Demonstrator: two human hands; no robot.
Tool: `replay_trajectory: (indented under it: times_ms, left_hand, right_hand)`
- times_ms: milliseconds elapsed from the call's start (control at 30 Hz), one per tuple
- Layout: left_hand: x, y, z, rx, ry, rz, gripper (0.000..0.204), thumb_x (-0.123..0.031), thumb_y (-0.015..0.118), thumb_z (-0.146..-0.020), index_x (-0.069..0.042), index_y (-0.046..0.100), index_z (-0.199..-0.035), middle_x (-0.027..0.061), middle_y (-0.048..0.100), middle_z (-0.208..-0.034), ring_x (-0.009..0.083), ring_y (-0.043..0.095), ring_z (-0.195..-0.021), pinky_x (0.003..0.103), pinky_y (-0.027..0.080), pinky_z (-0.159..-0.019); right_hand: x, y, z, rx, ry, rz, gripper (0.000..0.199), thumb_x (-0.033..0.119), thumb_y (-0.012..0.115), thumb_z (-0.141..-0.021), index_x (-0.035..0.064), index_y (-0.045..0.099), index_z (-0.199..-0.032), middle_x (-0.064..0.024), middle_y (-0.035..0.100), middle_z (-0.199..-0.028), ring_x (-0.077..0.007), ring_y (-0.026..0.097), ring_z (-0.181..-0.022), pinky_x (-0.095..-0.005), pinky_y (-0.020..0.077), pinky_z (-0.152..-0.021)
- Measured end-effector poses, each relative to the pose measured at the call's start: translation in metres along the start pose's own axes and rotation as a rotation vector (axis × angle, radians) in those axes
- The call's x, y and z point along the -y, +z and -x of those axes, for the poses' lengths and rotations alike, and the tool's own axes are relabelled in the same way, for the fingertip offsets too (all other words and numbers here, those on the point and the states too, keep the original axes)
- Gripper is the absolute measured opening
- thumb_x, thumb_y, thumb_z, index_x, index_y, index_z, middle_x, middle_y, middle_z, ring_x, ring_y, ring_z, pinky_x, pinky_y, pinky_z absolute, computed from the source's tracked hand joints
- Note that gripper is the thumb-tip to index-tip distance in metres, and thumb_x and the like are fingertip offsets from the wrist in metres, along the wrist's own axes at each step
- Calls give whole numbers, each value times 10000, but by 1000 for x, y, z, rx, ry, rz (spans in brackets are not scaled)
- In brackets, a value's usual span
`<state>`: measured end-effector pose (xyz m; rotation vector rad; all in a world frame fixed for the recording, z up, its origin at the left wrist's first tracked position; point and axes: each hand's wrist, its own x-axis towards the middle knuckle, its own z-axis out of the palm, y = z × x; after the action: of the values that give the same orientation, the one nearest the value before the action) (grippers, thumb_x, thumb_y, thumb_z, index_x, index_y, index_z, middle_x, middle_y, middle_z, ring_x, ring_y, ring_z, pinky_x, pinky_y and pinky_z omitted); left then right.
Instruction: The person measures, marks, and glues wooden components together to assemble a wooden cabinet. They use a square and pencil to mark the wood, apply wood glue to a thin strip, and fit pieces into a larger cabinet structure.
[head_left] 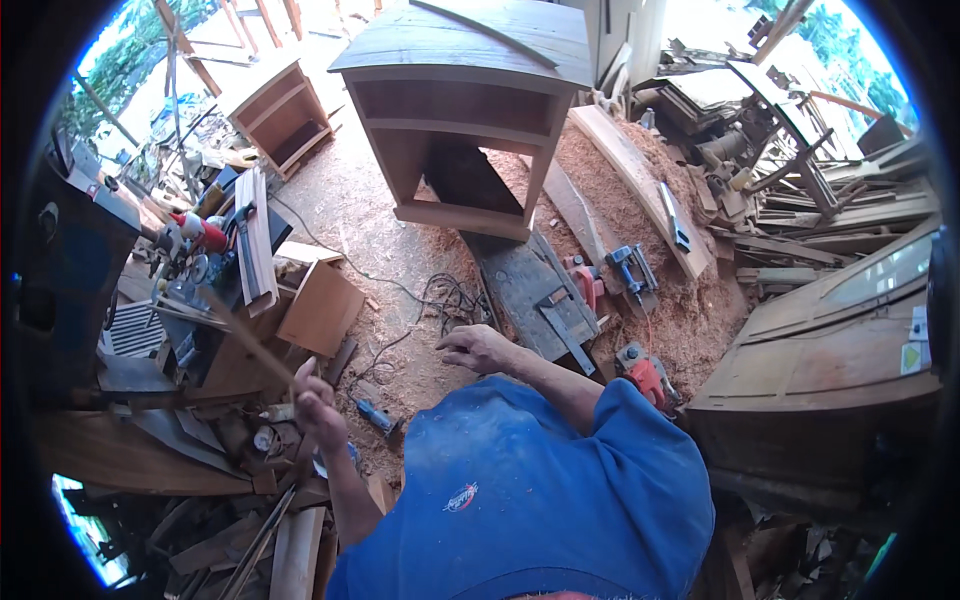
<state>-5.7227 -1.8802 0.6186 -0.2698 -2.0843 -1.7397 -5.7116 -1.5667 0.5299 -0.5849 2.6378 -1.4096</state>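
Observation:
My left hand point(320, 408) is closed around the lower end of a thin wooden strip point(248, 335), which slants up and away to the left and looks blurred. Over the shavings-covered floor, my right hand point(474, 348) hangs with its fingers loosely bent and apart, nothing visible in them. Ahead of me an unfinished wooden cabinet point(462, 130) stands upright on a dark workbench point(520, 285), its front compartments open. Across the cabinet's top lies a narrow strip of wood point(484, 32). A square-shaped tool point(565, 328) rests on the bench's near end.
A blue power tool point(376, 416) and a tangled cord point(450, 300) lie on the floor. Red planers point(645, 380) and a blue jigsaw-like tool point(632, 270) sit at the right among shavings. A smaller cabinet point(282, 118) stands far left; a wooden door panel point(820, 350) lies right.

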Motion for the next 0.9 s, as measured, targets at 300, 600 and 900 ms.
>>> replay_trajectory:
  times_ms: [300, 600, 900]
  left_hand:
    - [32, 229, -65, 248, -181, 680, 263, -323, 506, -1048, -66, 546, -1088, 30, 544, -850, 141, 569, -817, 300, 494, -734]
    - [121, 293, -65, 871, -614, -76, 444, -221, 571, -999, -7, 486, -1378, 67, 579, -1128, 177, 595, -990, 298, 513, -820]
    - [76, 422, -206, 792, 721, -340, 444, -88, 671, -897, -7, 550, -1317, 205, 554, -1278, 374, 526, -1200, 456, 442, -1014]
  right_hand:
    - [-18, -25, -25, -383, 267, -357, 534, 190, 668, -900, 115, 502, -1402, -193, 639, -1143, -347, 651, -1015, -437, 507, -911]
    - [-213, 9, 103, -541, 866, 135, 318, 297, 580, -948, 104, 600, -1200, -189, 684, -1047, -394, 666, -956, -477, 533, -807]
    - [-312, 101, 166, -584, 1202, 191, 214, 269, 568, -938, 136, 590, -1103, -177, 648, -976, -387, 658, -906, -528, 518, -763]
